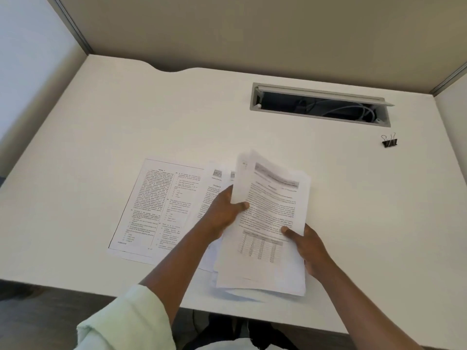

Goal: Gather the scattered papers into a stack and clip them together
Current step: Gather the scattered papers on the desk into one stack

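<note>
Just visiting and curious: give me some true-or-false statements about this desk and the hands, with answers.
1. The left hand and the right hand both hold the paper stack. True.
2. The binder clip is clamped on the stack. False: it sits on the desk, far right, apart from the papers.
3. A printed sheet lies flat on the desk, left of the stack. True.
4. The cable slot is closed. False: it is open.

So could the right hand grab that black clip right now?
Probably not straight away: bare desk lies between the right hand and the binder clip, but that hand grips the paper stack with the left hand and must let go first.
</note>
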